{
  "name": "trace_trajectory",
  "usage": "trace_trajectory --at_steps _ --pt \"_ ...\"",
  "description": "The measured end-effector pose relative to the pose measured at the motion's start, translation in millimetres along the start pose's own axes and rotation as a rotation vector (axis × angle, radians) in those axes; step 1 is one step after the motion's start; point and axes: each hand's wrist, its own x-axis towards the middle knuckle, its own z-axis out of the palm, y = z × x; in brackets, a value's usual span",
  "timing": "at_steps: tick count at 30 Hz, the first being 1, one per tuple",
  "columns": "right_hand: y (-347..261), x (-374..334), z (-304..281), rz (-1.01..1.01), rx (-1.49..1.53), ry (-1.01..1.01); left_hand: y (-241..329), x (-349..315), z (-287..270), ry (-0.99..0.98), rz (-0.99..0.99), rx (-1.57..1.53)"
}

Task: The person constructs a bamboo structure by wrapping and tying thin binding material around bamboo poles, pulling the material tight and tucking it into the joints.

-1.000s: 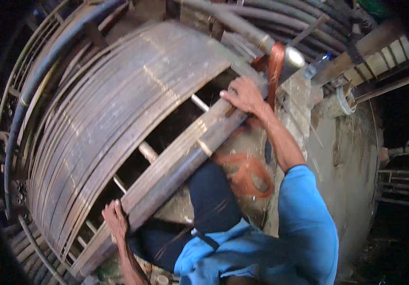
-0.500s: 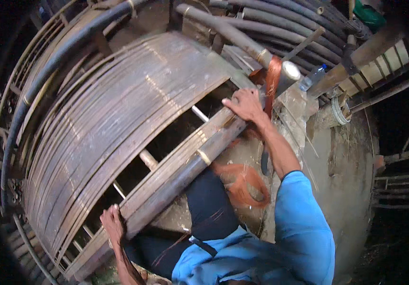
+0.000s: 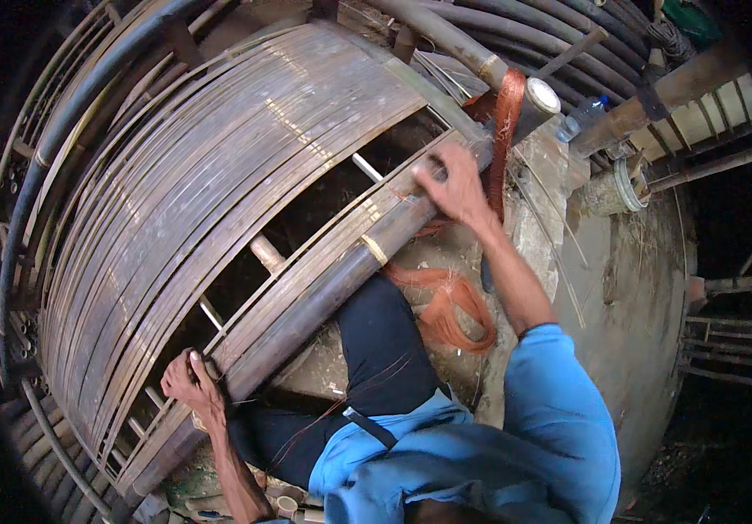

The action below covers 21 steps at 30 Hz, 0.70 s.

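Panel of long bamboo slats, the bamboo panel (image 3: 219, 175), is filling the view from eight round to twelve o'clock, its near edge running from about seven toward one. Grey floor (image 3: 612, 288) is stretching from two to five o'clock, outside the right arm. Along the panel's near edge, a dark round pole (image 3: 315, 306) is running parallel, with narrow flat slats (image 3: 306, 272) lying against its inner side. Between these slats and the panel, a long dark gap is opening, pale rungs (image 3: 269, 254) crossing it. Toward half past two, a whitish bucket (image 3: 622, 194) is tilting, a brown stick showing at its mouth; its other contents are staying hidden. Orange strapping (image 3: 457, 319) is lying looped at four o'clock, just beside the dark-trousered leg. Right hand (image 3: 453, 183) is resting over the slats' upper end between one and two, thumb spreading apart from the fingers. Left hand (image 3: 191, 384) is bending its fingers over the slats at eight; I am not managing to tell whether it is clamping. Clear bottle (image 3: 579, 120), blue-capped, is leaning near two, its contents showing too small to tell.
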Motion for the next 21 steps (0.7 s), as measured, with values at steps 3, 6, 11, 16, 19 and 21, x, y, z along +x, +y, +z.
trace_trajectory --at_steps 3,6,11,16,19,21 --pt "-32.2 -31.2 13.7 -0.154 -0.147 0.085 23.2 0.0 -7.4 0.168 0.072 0.1" --pt "-48.8 -37.8 27.5 -0.112 -0.026 0.04 78.6 18.0 -14.2 0.166 0.226 -0.078" --pt "-68.6 -22.7 15.0 0.045 0.025 -0.198 198.9 37.5 16.5 -0.132 0.179 -0.566" --pt "-147.0 -13.2 -27.5 -0.463 0.468 -0.15 303.7 71.1 35.1 -0.693 0.01 -1.581" --pt "-144.5 10.7 -50.6 -0.333 0.748 -0.396 306.4 98.1 3.9 -1.033 -0.18 -1.734" --pt "-129.0 25.2 -71.0 -0.3 0.585 -0.36 282.1 109.1 -12.9 -1.181 -0.393 -1.709"
